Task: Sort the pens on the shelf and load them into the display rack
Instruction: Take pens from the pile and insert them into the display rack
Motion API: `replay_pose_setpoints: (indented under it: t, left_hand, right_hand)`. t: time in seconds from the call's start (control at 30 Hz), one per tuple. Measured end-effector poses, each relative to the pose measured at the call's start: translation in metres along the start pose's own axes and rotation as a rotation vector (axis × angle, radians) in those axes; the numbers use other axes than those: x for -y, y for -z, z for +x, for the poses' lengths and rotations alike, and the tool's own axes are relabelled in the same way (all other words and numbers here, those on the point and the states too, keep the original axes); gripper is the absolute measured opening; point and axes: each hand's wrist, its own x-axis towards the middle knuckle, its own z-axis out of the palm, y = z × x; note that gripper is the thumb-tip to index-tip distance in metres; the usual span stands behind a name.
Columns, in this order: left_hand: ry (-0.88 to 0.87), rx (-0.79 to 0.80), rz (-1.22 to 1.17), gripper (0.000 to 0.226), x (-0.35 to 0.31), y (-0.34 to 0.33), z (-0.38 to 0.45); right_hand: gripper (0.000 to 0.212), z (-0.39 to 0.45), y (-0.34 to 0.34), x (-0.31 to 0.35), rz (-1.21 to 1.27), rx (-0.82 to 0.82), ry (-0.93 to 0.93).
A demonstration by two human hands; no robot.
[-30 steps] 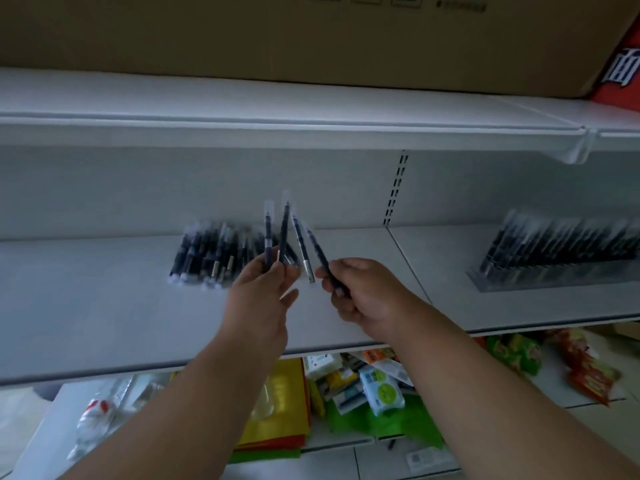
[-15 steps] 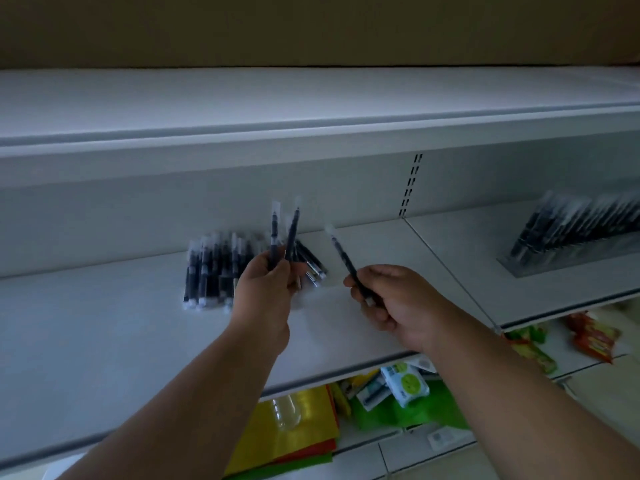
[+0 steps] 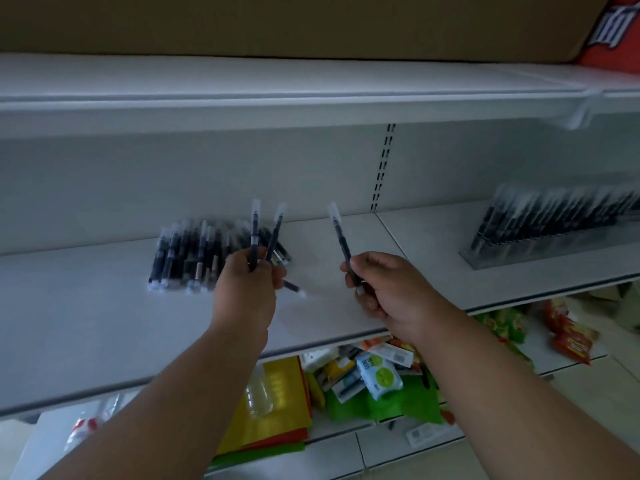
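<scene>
while your left hand (image 3: 244,292) has its fingers clamped on a few pens (image 3: 255,233) held upright, your right hand (image 3: 388,289) pinches a single pen (image 3: 341,242). loose pens (image 3: 188,254) lie on the shelf (image 3: 86,313) behind; the display rack (image 3: 554,233) sits far right.

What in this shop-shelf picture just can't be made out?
- Head view, pile of loose pens: motion blur hides the count and any print.
- Display rack: blurred and cut by the right edge, so its fill is unclear.
- Left hand: its grip hides the lower barrels, so the number of pens held is uncertain.
- Red sign: cropped at the corner, unreadable.
</scene>
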Motion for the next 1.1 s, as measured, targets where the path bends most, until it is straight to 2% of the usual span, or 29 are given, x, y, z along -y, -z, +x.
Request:
replay_pose_setpoints:
  t: [0.17,0.33,0.53,0.77,1.0,1.1]
  left_hand:
    - [0.022,-0.022,-0.139,0.021,0.012,-0.048,-0.046]
    - [-0.020,-0.012,-0.207,0.022,0.014,-0.107,-0.094]
    - [-0.002,0.073,-0.275,0.024,0.011,-0.170,-0.134]
    - [-0.017,0.227,-0.354,0.024,-0.007,-0.244,-0.157]
    - [-0.077,0.343,-0.303,0.027,-0.013,-0.316,-0.191]
    - [-0.087,0.337,-0.299,0.030,-0.006,-0.352,-0.200]
  right_hand:
    - [0.014,-0.027,0.056,0.007,-0.047,0.014,0.051]
    - [0.012,-0.053,0.124,0.013,-0.149,-0.007,0.195]
    - [0.004,-0.067,0.188,0.020,-0.249,-0.107,0.267]
    - [0.010,-0.070,0.259,0.041,-0.308,-0.337,0.368]
    - [0.005,-0.089,0.338,0.049,-0.363,-0.423,0.383]
    - [0.014,-0.086,0.378,0.049,-0.409,-0.455,0.422]
